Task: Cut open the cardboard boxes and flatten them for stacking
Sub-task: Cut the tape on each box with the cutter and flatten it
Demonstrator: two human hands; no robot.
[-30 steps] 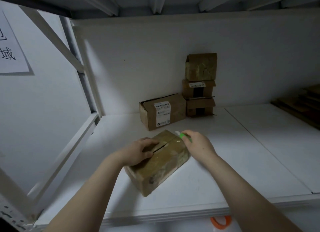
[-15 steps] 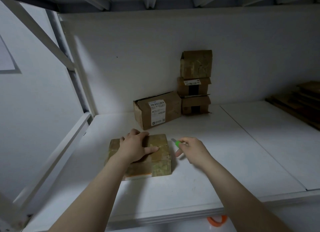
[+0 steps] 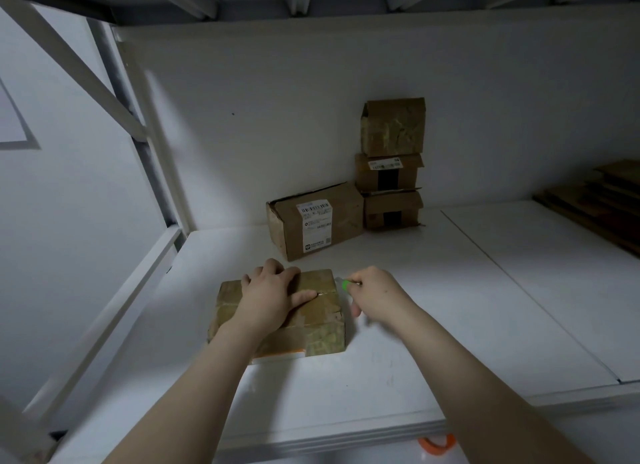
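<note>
A taped cardboard box (image 3: 318, 325) lies flat on the white shelf (image 3: 398, 342) in front of me. My left hand (image 3: 270, 297) rests flat on its top, fingers spread, thumb along the centre seam. My right hand (image 3: 375, 295) grips a small green cutter (image 3: 345, 284) just off the box's far right corner. Further back, a larger box with a white label (image 3: 317, 221) lies on its side. Beside it stands a stack of three small boxes (image 3: 391, 162) against the wall.
Flattened brown cardboard (image 3: 602, 204) is piled at the right edge of the shelf. A white metal frame with a diagonal brace (image 3: 114, 172) closes off the left side. An orange ring (image 3: 436, 443) shows below the shelf's front edge. The shelf above hangs low overhead.
The box was turned from an angled pose to lie square to me. My left hand now presses flat on its top. My right hand with the cutter drew back to the box's right corner.
</note>
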